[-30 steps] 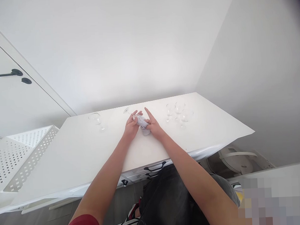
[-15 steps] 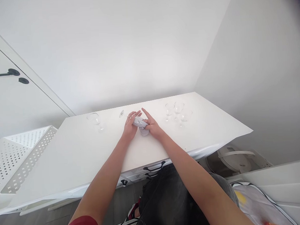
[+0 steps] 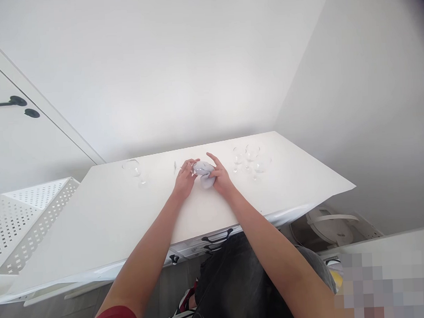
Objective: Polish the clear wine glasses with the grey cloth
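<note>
A clear stemmed glass lies sideways between my hands above the white tabletop, its foot [image 3: 175, 167] pointing left. My left hand [image 3: 185, 179] is closed round the glass near its bowl. In my right hand [image 3: 219, 175] is a light grey cloth [image 3: 204, 171], bunched at the bowl's opening and partly hanging down; the index finger sticks out. Much of the bowl is hidden by cloth and fingers.
One stemmed glass [image 3: 136, 170] stands on the left of the white table [image 3: 95, 220]. On the right stand three more, one of them [image 3: 260, 164] nearer the front. A white perforated rack [image 3: 20, 209] is at far left. Dark drawer handles show below.
The glass has turned slightly, its foot now seen more edge-on. The cloth and my right hand have shifted a little to the right, and the cloth is puffed more over the glass.
</note>
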`<state>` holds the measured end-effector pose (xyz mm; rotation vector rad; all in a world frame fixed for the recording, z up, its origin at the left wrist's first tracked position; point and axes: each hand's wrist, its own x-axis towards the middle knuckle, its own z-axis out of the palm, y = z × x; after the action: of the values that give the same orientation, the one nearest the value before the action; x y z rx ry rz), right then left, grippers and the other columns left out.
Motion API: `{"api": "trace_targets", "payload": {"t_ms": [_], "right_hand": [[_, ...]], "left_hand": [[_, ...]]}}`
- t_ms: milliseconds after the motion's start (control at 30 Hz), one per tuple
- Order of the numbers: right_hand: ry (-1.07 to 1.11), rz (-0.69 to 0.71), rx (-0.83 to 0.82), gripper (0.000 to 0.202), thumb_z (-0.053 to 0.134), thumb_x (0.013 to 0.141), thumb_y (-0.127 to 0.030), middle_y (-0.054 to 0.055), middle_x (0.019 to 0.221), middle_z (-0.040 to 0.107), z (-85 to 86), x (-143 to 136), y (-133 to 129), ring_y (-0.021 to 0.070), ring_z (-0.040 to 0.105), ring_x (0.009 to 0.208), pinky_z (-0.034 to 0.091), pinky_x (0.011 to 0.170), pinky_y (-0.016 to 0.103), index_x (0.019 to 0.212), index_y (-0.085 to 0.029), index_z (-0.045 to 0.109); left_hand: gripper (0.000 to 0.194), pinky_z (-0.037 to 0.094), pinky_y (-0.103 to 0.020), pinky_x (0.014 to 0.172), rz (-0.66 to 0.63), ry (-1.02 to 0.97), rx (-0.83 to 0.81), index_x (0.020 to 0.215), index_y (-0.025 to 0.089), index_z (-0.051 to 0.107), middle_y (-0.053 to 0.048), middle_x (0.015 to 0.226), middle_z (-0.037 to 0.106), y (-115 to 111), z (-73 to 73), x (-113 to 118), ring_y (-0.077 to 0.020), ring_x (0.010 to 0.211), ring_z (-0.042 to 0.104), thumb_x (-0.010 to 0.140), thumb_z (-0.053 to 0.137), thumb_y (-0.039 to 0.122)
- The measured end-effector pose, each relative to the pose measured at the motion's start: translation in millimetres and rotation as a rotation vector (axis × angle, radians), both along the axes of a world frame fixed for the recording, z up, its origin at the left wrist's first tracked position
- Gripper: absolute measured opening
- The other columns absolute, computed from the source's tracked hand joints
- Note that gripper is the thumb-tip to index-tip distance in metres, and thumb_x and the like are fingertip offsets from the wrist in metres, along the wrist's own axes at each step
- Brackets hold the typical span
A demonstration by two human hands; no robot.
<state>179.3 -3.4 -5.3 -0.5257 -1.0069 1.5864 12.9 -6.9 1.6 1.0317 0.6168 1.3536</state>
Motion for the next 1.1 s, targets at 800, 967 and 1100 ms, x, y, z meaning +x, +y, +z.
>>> {"api": "trace_targets", "payload": {"t_ms": [800,967,1100], "right_hand": [[0.03,-0.232,0.062,0.045,0.077,0.081,-0.044,-0.002,0.079,0.064,0.9,3.6,0.4,0.0131,0.054,0.058,0.049,0.063,0.03,0.118,-0.027,0.059],[0.057,-0.3,0.042,0.048,0.078,0.08,-0.052,0.005,0.1,0.071,-2.8,0.2,7.5,0.0195,0.064,0.088,0.051,0.076,0.031,0.117,-0.026,0.062],[0.002,-0.301,0.024,0.038,0.076,0.082,-0.056,-0.001,0.082,0.065,-5.3,-0.9,7.7,0.0152,0.056,0.075,0.046,0.07,0.028,0.094,-0.025,0.059]], "left_hand": [[0.038,0.034,-0.021,0.038,-0.536,0.213,-0.206,0.116,0.014,0.068,-0.006,0.079,0.068,-2.0,-2.9,-14.6,-0.0091,0.046,0.057,0.086,0.074,0.038],[0.039,0.033,-0.022,0.038,-0.427,0.169,-0.109,0.114,0.014,0.068,0.001,0.07,0.059,-3.3,4.4,-13.0,-0.008,0.043,0.052,0.079,0.077,0.028],[0.043,0.032,-0.02,0.043,-0.325,0.092,-0.099,0.116,0.018,0.067,0.001,0.072,0.059,-5.0,8.1,-11.5,-0.0056,0.047,0.049,0.076,0.081,0.026]]}}
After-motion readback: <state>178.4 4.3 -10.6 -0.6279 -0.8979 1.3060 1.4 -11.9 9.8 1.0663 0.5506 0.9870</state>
